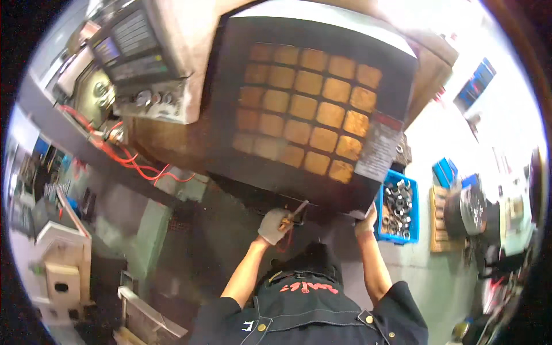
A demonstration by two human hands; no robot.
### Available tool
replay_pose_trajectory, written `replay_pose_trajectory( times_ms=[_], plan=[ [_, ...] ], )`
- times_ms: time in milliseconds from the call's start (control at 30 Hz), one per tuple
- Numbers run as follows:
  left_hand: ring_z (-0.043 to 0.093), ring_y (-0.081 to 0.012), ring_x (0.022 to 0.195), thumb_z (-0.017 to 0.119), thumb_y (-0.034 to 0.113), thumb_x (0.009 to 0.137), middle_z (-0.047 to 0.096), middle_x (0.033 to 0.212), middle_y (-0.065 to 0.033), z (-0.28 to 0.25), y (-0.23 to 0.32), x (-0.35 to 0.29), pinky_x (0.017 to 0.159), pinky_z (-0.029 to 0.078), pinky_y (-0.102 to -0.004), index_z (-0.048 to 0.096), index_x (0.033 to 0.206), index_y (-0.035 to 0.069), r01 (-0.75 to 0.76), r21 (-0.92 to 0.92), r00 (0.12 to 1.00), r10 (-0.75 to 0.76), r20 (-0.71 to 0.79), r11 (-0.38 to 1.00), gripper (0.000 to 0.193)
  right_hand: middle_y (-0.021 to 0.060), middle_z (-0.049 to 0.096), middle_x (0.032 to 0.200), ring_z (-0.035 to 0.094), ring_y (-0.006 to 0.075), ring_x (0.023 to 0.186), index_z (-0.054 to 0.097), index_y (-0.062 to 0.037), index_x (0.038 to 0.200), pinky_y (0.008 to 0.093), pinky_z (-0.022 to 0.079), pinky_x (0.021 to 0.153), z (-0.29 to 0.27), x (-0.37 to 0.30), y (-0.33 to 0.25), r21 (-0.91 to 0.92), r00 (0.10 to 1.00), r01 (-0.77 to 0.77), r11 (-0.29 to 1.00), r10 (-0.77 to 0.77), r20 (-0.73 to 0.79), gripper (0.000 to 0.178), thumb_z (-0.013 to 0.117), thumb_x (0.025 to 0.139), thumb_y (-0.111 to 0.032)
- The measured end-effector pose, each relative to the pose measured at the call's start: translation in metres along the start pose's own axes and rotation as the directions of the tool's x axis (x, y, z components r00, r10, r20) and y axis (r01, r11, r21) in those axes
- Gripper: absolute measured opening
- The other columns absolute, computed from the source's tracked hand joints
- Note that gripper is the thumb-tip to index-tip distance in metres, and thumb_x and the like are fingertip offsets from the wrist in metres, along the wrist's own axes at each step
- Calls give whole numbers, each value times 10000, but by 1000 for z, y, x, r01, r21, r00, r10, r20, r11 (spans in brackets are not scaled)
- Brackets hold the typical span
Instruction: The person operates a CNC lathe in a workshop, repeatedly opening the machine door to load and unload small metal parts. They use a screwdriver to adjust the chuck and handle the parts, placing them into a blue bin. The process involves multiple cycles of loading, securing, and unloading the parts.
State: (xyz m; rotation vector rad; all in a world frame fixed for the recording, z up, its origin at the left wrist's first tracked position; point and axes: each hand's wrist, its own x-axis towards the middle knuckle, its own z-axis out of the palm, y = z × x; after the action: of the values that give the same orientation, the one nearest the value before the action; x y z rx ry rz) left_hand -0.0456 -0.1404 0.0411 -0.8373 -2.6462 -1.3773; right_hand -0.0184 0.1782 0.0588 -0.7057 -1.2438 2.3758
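1. A large dark machine door, set with a grid of amber panes, fills the upper middle of a workshop; whatever lies behind the hazy panes cannot be made out.
2. The worker's dark overalls are cut off by the lower edge, red lettering across the front.
3. A control panel stands upper left, its lit screen too blurred to read.
4. A blue bin of metal parts sits just beside the right hand.
5. A pale label on the door's lower right carries lines of small, illegible print.
6. The gloved left hand grasps a slim tool near the door's lower edge.
7. The gloved right hand is at the door's lower right corner, fingers partly hidden; whether it grips cannot be told.
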Motion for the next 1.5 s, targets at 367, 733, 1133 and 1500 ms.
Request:
replay_pose_trajectory(
  times_ms=[367, 733, 1133, 1500],
  plan=[
    [599, -181, 873, 619, 39, 820, 571, 969, -60, -12, 40, -109, 868, 478, -372, 497, 1069, 32, 162, -861, 878, -469, -97, 482, 278, 42, 653, 969, 618, 221, 846, 634, -122, 1021, 362, 500, 762, 64, 18, 69, 188, 996, -93, 978, 92, 12, 315, 533, 855, -370],
    [582, -138, 850, 664, -36, 765, 609, 949, -64, -4, 66, -83, 748, 488, -260, 531, 1081, 27, 319, -710, 881, -472, -21, 628, 349, 82, 598, 1097, 536, 171, 993, 488, 27, 1223, 285, 398, 892, 220, -7, 137, 23, 879, -366, 930, 338, 337, 428, 568, 897, -239],
    [562, -98, 755, 679, 38, 755, 595, 842, -19, -41, -6, 140, 687, 474, -239, 576, 994, 49, 483, -231, 852, -514, -98, 845, 261, 25, 581, 831, 572, 149, 740, 540, -87, 1003, 320, 491, 643, 230, 133, 158, -242, 785, -406, 881, 472, 401, 234, 540, 903, -298],
    [600, -392, 869, 552, 210, 751, 640, 907, -188, -42, -72, 340, 745, 467, -473, 587, 977, 113, 661, 287, 744, -654, -137, 693, 249, 55, 618, 875, 567, 121, 672, 521, -82, 978, 251, 436, 604, 197, 164, 72, -118, 767, -484, 867, 485, 420, 233, 500, 931, -310]
  ],
)
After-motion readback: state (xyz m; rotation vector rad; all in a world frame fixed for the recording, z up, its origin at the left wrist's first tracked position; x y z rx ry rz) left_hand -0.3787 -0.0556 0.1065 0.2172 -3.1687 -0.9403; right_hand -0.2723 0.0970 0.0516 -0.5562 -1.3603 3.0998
